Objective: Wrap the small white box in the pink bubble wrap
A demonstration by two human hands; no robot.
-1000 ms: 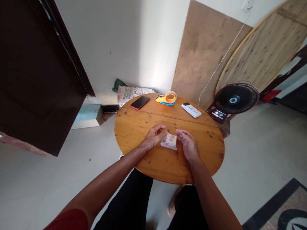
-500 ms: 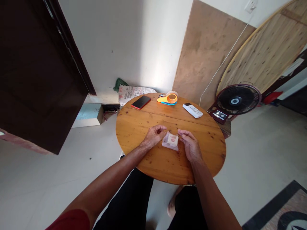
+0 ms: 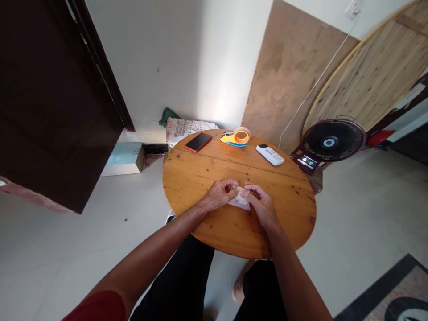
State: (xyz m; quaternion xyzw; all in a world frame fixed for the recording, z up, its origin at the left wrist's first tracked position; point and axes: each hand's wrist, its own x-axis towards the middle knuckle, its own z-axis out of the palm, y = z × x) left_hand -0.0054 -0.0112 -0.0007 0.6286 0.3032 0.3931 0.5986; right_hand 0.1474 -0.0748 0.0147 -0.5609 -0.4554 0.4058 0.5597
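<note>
A small whitish packet with pinkish plastic wrapping (image 3: 240, 204) lies on the round wooden table (image 3: 194, 178), partly covered by my fingers. My left hand (image 3: 221, 193) is at its left side, thumb and fingers closed on the wrapping's upper left. From the right, my right hand (image 3: 262, 203) grips the same packet, its thumb across the top and its fingers curled at the far edge. The red print on top is mostly hidden now.
Along the table's far side lie a red-edged phone (image 3: 198, 142), an orange tape dispenser (image 3: 236, 137) and a white remote-like device (image 3: 270, 154). A fan (image 3: 329, 141) stands beyond the right edge. A printed sack (image 3: 187, 128) rests behind the table, by the wall.
Both hands have moved inward onto the packet, which lay untouched between them before. Their fingers have closed on it and cover its top.
</note>
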